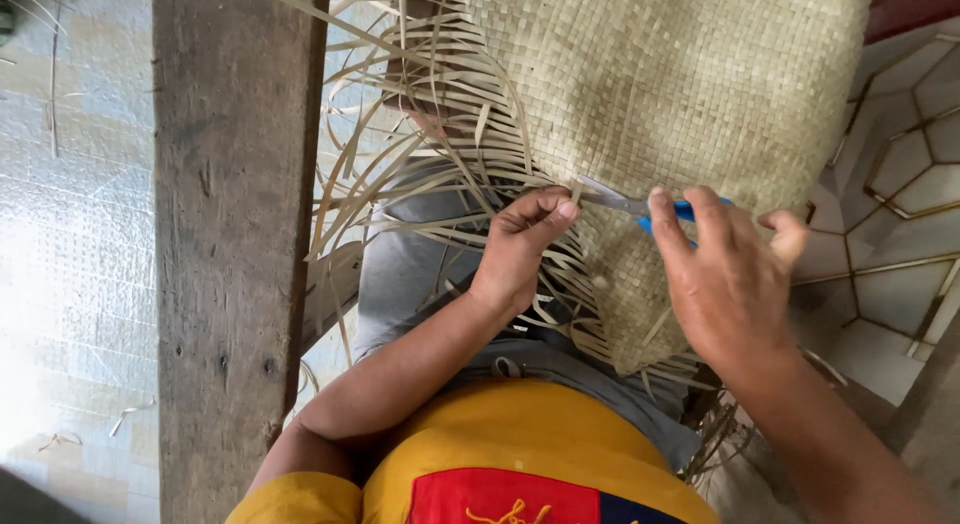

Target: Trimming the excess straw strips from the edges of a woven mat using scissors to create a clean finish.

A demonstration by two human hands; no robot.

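Head view looks straight down on a woven mat (680, 84) of pale flat strips draped over the person's lap. The left hand (520, 249) pinches a loose strip end (572, 189) between thumb and forefinger, fingers closed firmly on it right at the mat's edge. Just beside that pinch, on its far side from the wooden post (235, 244), the right hand (730, 274) grips a pair of scissors (625, 202) with blue handles; its fingers are wrapped shut around the handles, and the metal blades point toward the pinched strip, almost touching the left thumb. Whether the blades themselves are parted or closed is hard to make out, as they look like one thin sliver from this angle.

Judging by how the work lies, the body of the mat above the grip is fully woven and tight. Along the edge from the pinch upward and toward the post, many unwoven strip tails (400, 134) fan out long and untrimmed. Below the hands, along the lower border (610, 324), shorter ends stick out, which may already be cut back. So the weaving looks finished and the edge trimming seems only partly done, with most long tails left.

A tiled floor (900, 174) lies beyond the right hand.
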